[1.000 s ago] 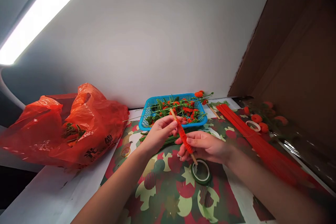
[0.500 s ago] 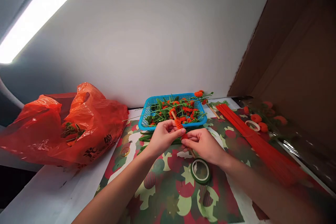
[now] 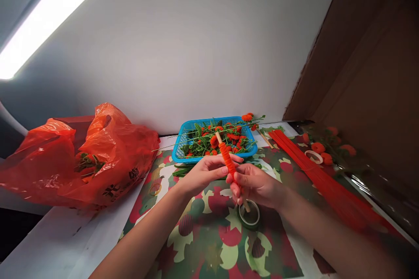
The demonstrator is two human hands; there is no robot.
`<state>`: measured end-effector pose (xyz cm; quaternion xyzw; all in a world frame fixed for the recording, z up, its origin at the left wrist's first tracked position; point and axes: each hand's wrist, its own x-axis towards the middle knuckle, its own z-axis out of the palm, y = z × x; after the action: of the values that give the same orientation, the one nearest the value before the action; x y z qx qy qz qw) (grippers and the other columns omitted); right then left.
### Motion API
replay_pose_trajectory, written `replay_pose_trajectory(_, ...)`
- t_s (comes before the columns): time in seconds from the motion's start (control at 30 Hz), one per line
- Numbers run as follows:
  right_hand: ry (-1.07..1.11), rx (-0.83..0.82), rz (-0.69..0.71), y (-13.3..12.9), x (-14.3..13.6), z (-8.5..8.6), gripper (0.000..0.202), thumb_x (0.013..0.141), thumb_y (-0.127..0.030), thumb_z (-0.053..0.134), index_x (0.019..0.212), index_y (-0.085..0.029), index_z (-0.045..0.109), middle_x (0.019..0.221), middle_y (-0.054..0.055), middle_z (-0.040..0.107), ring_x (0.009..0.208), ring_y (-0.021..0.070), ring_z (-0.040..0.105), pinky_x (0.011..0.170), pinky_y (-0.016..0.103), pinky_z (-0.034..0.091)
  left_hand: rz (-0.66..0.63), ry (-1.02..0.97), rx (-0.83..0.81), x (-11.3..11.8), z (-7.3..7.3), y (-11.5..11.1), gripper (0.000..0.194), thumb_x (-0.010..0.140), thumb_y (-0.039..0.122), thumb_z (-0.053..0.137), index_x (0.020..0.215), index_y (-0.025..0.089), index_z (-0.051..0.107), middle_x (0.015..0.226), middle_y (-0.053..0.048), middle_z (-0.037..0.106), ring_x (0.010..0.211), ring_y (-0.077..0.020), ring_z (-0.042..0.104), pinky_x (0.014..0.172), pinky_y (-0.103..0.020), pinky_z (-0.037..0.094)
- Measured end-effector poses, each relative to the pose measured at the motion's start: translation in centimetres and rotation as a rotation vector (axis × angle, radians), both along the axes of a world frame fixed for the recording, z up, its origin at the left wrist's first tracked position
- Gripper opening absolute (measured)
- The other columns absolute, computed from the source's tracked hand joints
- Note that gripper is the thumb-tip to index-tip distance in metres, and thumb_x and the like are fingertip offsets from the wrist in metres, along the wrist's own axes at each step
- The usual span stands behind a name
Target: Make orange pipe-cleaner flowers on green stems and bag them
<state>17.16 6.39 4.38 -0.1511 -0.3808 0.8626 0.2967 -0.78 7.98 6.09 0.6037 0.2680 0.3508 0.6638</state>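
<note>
At the left, a red plastic bag (image 3: 137,144) sits on the tabletop (image 3: 55,239), orange flowers and greenery inside. Next, a blue basket (image 3: 176,157) of orange flowers stands behind the left hand (image 3: 204,174), whose grip is closed, thumb and fingers, about the middle of a fuzzy orange coil (image 3: 225,154). The coil is wound round a pale stick (image 3: 218,137), held tilted in front of the basket. The right hand (image 3: 258,186) has its grip pinched on the coil's lower part, above a green tape roll (image 3: 251,226). Farther right lie red strands (image 3: 297,157) and a white ring (image 3: 314,154)
</note>
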Motion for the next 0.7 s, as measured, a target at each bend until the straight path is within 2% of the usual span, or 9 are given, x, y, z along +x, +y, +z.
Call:
replay_pose_trajectory(0.13,0.158,-0.051,0.096,-0.4,-0.5,-1.0,0.028,0.076,-0.039,0.073,0.083,-0.013,0.067,0.057,-0.004,0.061,0.045,0.0048,0.058,0.052,0.016,0.048,-0.052,-0.056,0.056,0.5,-0.7,-0.4,0.027,0.080,0.043,0.064,0.092,0.021,0.074,0.112,-0.010,0.062,0.098,-0.0227,0.059,0.082,-0.031,0.046)
replay_pose_trajectory(0.23,0.191,-0.061,0.119,-0.8,-0.8,-1.0,0.027,0.075,-0.040,0.074,0.083,-0.014,0.067,0.056,-0.005,0.060,0.044,0.0046,0.057,0.053,0.017,0.049,-0.054,-0.080,0.058,0.8,-1.0,-0.7,0.032,0.078,0.048,0.064,0.088,0.018,0.071,0.096,-0.008,0.062,0.082,-0.0183,0.058,0.075,-0.028,0.045)
replay_pose_trajectory(0.37,0.163,-0.052,0.102,-0.9,-0.8,-0.8,0.031,0.072,-0.040,0.076,0.081,-0.012,0.068,0.056,-0.003,0.063,0.045,0.0067,0.059,0.051,0.018,0.050,-0.004,-0.094,0.064,1.1,-0.7,-1.1,0.037,0.075,0.052,0.066,0.087,0.016,0.065,0.080,-0.004,0.053,0.069,-0.0135,0.051,0.064,-0.024,0.042)
replay_pose_trajectory(0.5,0.097,-0.041,0.041,-0.8,-0.9,-0.1,0.036,0.070,-0.043,0.077,0.077,-0.010,0.066,0.057,-0.001,0.065,0.047,0.0088,0.062,0.046,0.018,0.048,0.020,-0.082,0.102,0.9,0.2,-1.1,0.035,0.076,0.049,0.065,0.084,0.016,0.059,0.078,-0.002,0.049,0.064,-0.0111,0.046,0.058,-0.023,0.040)
replay_pose_trajectory(0.7,-0.013,0.051,-0.156,-1.1,-1.0,1.3,0.034,0.073,-0.043,0.074,0.075,-0.011,0.062,0.057,-0.001,0.065,0.047,0.0084,0.061,0.048,0.019,0.049,0.179,0.019,0.310,0.7,1.0,-1.1,0.029,0.084,0.042,0.059,0.074,0.014,0.061,0.078,-0.004,0.051,0.072,-0.0136,0.049,0.067,-0.025,0.042)
